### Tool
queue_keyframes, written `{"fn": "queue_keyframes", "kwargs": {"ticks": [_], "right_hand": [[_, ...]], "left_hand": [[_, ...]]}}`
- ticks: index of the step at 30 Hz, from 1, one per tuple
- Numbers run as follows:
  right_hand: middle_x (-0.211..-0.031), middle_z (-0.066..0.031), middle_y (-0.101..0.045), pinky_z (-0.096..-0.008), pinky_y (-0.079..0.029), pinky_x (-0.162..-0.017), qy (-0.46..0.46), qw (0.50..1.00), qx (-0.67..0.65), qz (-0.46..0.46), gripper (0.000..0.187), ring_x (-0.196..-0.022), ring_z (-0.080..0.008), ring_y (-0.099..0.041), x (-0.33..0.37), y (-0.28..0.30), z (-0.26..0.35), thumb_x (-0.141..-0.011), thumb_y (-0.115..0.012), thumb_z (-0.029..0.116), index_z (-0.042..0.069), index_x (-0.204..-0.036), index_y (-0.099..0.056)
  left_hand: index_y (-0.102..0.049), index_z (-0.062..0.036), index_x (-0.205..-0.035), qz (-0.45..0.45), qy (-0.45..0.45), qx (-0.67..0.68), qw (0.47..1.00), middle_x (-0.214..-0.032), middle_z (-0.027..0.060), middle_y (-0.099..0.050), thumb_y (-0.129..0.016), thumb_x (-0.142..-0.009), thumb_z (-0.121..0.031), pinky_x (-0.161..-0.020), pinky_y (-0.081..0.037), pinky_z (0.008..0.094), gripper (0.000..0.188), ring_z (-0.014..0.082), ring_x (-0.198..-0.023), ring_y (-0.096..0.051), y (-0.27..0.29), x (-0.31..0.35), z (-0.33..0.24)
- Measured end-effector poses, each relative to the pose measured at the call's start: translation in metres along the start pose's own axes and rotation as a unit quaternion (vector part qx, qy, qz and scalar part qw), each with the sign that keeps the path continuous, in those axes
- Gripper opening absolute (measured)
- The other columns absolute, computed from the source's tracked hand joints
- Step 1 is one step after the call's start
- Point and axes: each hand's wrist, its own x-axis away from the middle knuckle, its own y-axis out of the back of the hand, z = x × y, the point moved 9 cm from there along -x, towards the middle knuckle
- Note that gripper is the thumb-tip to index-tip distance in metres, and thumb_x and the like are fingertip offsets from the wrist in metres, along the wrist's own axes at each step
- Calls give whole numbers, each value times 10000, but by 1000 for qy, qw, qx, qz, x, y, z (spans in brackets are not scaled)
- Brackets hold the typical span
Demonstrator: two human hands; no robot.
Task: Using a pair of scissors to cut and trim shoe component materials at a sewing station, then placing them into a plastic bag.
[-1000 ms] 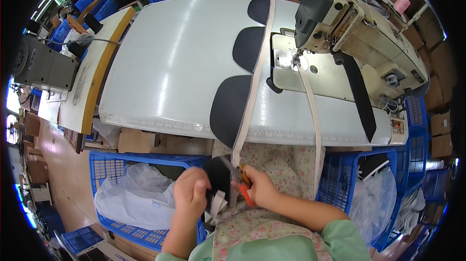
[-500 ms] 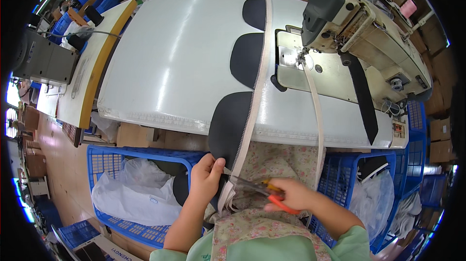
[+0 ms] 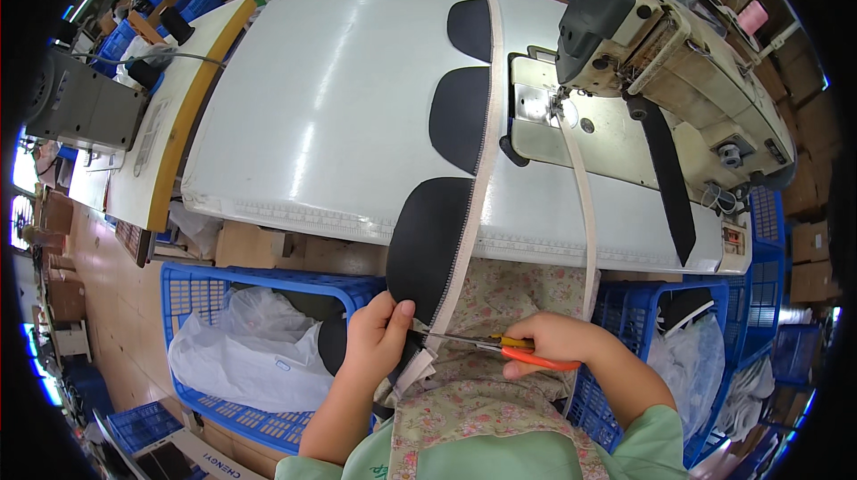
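The scissors [image 3: 537, 358] lie almost flat now, with their blades pointing left. Half a second ago they sloped more, with the handles lower down. One second ago they stood much steeper, and the two hands were closer together. The row of dark round-edged pieces [image 3: 431, 244] has slid nearer the person since then, along with the pale strip [image 3: 470, 228] that runs down its right side. The left hand [image 3: 373, 335] pinches in about the same spot as half a second ago.

The left arm comes up from the bottom and leans a little to the right. Its hand is curled narrow, thumb beside the bent fingers, holding the dark stuff at the low end of the biggest piece. The right arm slants up and left from the lower right corner. The right hand [image 3: 549, 342] is closed around the orange and yellow handles. The blade tips reach the strip, just beside the left thumb. I cannot tell if they are cutting it.

The row goes from the hands up over the white table [image 3: 295, 123], left of the sewing machine [image 3: 665, 43]. The hands are over the flowery apron [image 3: 509, 297].
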Motion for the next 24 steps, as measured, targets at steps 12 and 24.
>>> {"fn": "queue_keyframes", "kwargs": {"ticks": [12, 24], "right_hand": [[-630, -46, -512, -302, -407, -552, 129, 953, -154, -229, 352, -601, -140, -493, 2, 41, 13, -771, -707, 340, 40, -808, -527], [-715, 5, -472, -214, -379, -554, 130, 845, -320, -409, 182, -621, -55, -433, -50, 21, 38, -818, -634, 77, 50, -851, -457]], "left_hand": [[-547, -13, -689, -14, -11, -4, 1000, -543, 83, -531, -569, -859, -169, -461, -391, 296, 232, 198, -471, -513, 15, 21, -8], [-533, -4, -498, -14, -101, 12, 995, -513, 80, -536, -521, -879, -346, -462, -368, 291, 512, 186, -480, -514, 41, 44, -5]]}}
